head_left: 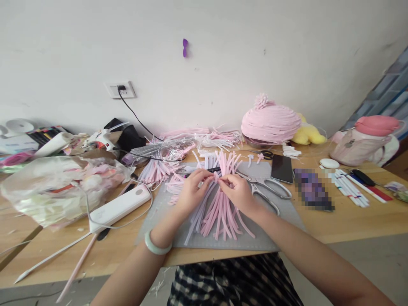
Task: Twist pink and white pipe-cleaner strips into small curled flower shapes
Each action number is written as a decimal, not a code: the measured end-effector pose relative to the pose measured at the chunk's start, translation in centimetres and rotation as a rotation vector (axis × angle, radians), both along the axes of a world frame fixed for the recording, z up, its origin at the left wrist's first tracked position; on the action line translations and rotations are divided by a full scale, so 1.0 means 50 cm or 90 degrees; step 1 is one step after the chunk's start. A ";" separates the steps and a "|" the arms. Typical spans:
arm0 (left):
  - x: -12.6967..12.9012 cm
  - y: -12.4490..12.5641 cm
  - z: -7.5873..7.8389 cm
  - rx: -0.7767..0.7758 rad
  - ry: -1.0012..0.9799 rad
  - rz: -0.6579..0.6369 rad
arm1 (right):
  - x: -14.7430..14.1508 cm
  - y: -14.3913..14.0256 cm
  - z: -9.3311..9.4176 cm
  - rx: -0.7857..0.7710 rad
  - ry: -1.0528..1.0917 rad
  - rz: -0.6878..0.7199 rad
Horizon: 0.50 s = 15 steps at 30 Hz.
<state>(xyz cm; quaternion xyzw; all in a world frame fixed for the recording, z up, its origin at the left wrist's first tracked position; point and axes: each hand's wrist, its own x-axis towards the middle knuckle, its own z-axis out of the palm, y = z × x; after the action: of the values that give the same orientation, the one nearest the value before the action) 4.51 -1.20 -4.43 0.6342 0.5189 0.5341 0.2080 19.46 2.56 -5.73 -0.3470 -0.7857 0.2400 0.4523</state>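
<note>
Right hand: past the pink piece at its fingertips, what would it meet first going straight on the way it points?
Past the pink piece, the right hand would probably meet the left hand first, just opposite it, though depth is unclear here.

Reaching inward with bare left forearm and right forearm. Pinching with the left hand, just beyond the pale green bangle; pinching likewise with the right hand, well right of the bangle.
</note>
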 end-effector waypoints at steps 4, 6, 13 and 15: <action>0.003 -0.001 -0.007 -0.002 0.101 -0.010 | 0.001 -0.003 0.005 0.027 -0.021 -0.006; 0.005 0.002 -0.010 -0.038 0.075 -0.009 | 0.002 -0.003 0.007 0.017 -0.026 0.018; 0.005 0.004 0.000 -0.168 -0.072 -0.080 | 0.003 0.000 0.014 -0.191 0.036 0.158; 0.003 0.004 0.003 -0.192 -0.122 -0.098 | 0.003 0.003 0.015 -0.252 0.065 0.176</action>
<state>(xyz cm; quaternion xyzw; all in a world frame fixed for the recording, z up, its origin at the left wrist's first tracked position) 4.67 -1.01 -4.27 0.5802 0.5206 0.4908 0.3891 19.62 2.70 -5.00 -0.3053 -0.7393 0.4666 0.3776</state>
